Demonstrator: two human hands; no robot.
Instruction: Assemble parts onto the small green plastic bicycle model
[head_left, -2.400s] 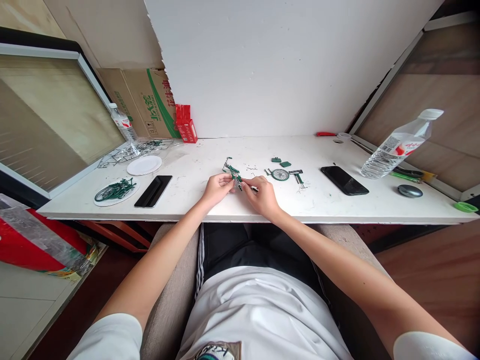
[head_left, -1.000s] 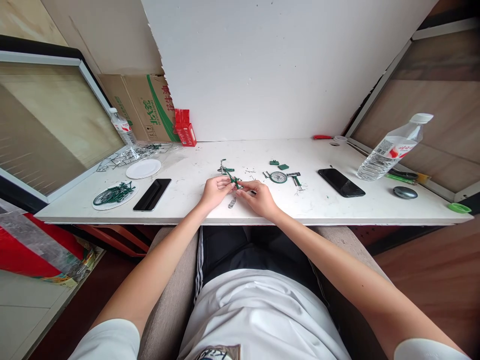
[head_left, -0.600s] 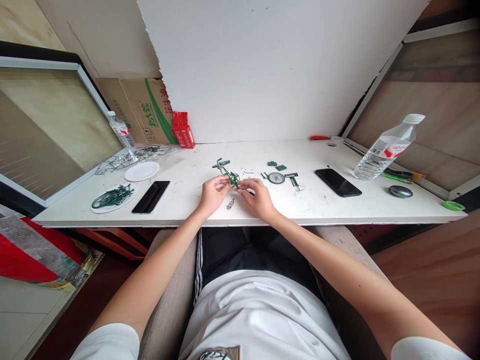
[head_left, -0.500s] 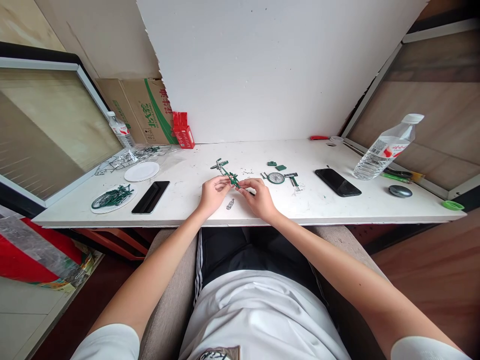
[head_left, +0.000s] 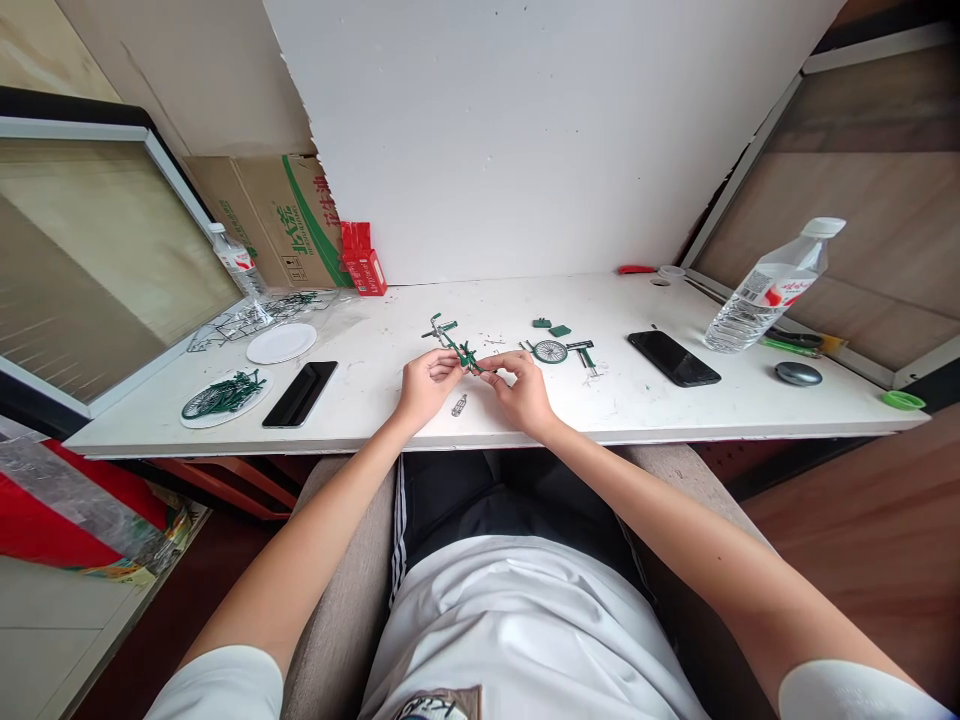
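Note:
A small green model bicycle frame with handlebars at its upper left end is held between both hands above the white table. My left hand pinches it from the left, fingers curled. From the right, my right hand closes thumb and fingers on its lower right end. The fingertips of both hands nearly meet and hide part of the frame. A small grey piece lies just below the hands. To the right lie a spoked wheel and green flat pieces.
At the left are a plate of green parts, a white plate, a phone, and a red box. On the right are another phone, a water bottle and a dark round object.
The view has shifted slightly. Both hands keep hold of the model frame in nearly the same place, with only small movement at the fingers.

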